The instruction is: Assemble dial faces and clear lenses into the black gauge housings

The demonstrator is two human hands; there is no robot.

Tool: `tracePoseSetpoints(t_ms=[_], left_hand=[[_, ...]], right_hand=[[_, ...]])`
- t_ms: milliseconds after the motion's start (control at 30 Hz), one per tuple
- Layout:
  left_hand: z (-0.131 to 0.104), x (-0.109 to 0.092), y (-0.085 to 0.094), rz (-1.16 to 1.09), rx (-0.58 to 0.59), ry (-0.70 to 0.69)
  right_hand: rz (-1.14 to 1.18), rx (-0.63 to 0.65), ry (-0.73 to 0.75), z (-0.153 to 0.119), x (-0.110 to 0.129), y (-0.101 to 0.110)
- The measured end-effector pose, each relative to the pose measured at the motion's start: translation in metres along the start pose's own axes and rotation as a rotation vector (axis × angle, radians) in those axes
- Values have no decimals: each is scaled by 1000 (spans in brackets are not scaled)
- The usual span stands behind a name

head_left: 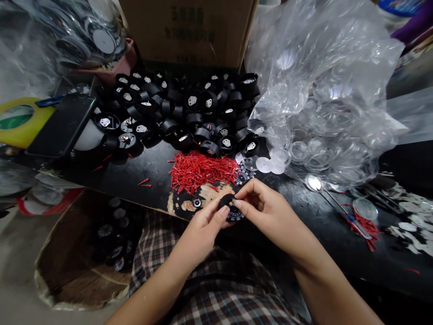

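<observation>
fine work, close in

the left hand (205,221) is clamping its grip on a black dial piece (235,215) near the surface's (149,169) front edge; the right hand (265,201) is touching its rim (pinching anything? cannot tell). i'm judging steady support, light pressure best. white markings are ringing the face, yellow showing near the top.

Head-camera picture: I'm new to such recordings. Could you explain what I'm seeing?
There is one picture, and no machine: a camera worn on the head looks forward and down at a person's bare left hand and right hand. The left holds a round black dial piece; the right touches it, perhaps pinching something too small to make out. On the black table lie a heap of red pointers, many round black cases and a clear plastic bag of clear discs.
</observation>
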State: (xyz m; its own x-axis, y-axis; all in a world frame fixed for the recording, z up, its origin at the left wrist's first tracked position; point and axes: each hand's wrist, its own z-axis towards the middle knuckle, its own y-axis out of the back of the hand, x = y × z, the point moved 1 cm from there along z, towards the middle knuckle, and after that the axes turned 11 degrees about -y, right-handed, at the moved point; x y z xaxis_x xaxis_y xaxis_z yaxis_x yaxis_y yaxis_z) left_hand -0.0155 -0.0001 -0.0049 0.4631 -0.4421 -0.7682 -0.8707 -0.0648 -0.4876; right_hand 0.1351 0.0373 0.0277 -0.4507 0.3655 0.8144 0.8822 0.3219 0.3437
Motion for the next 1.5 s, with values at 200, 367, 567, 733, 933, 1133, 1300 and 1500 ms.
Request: tracePoseSetpoints(t_ms=[200,367,567,733,933,1133,1300,1500], left_hand=[[0,0,0,6,-4,-5],[1,2,-2,58,18,-28],[-6,3,2,178,-7,-117],[-18,-7,22,202,-190,-155],[-20,-16,26,0,-310,-207],[-10,-14,15,-145,-341,-227],[-7,-20,10,-194,-297,-239],[-3,-20,14,-113,-298,-345]], right_hand=[[118,10,-40,2,-1,-2],[-26,-85,11,-1,-4,-6],[-80,-60,22,-13,-11,-14],[-232,60,173,-4,0,-18],[-874,-228,230,31,12,-37],[-684,-141,232,29,11,-41],[-591,-175,323,13,8,-30],[-408,-142,410,-2,15,-23]])
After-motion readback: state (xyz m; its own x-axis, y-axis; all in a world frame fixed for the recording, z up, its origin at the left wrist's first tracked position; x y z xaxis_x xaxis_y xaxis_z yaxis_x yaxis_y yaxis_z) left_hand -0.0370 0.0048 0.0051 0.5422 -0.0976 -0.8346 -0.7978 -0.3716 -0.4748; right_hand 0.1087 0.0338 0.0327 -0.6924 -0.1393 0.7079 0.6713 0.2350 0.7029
